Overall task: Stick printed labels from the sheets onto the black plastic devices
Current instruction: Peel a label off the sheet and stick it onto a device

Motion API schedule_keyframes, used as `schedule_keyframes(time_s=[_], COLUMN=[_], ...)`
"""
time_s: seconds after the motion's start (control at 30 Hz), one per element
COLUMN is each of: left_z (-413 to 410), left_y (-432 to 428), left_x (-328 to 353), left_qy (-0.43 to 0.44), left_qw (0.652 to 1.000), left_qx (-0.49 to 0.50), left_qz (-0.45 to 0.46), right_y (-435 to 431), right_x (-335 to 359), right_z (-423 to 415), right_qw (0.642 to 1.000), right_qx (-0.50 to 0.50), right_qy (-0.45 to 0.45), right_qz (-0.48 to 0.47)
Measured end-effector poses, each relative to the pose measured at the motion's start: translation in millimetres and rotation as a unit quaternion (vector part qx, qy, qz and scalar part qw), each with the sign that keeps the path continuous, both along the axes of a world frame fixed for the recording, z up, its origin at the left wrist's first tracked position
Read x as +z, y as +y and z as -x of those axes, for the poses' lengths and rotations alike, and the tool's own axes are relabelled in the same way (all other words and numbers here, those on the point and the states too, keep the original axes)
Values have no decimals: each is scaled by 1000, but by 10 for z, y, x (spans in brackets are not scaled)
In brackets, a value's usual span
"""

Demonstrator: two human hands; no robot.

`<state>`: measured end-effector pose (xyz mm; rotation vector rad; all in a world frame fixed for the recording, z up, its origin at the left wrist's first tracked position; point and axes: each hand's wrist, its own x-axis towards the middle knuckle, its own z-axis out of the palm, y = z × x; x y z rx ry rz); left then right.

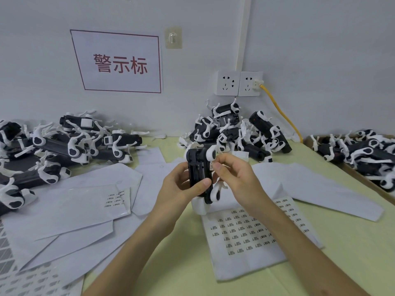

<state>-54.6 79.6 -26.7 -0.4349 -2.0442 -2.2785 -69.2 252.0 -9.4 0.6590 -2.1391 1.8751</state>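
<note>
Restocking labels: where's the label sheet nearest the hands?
Head view: the label sheet lies right of centre, under the right forearm, just below the held device.

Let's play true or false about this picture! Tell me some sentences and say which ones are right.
1. The left hand grips a black device. True.
2. The right hand holds scissors. False: it pinches a small label against the device.
3. The cable plugged into the wall socket is blue. False: it is yellow.
4. A label sheet lies on the table below the right forearm. True.
</note>
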Motion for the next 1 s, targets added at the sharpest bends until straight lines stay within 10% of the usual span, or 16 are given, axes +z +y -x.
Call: schedule_keyframes(time_s=[1.0], left_z=[-27], left_y=[0], left_x=[16], left_qy=[14], left_qw=[1000], left_qx=[-6], left_qz=[-1], right_y=[-10], right_x=[7], right_z=[-25], right_qw=[1000], right_qx=[-19], right_qy=[0], right_qz=[-17])
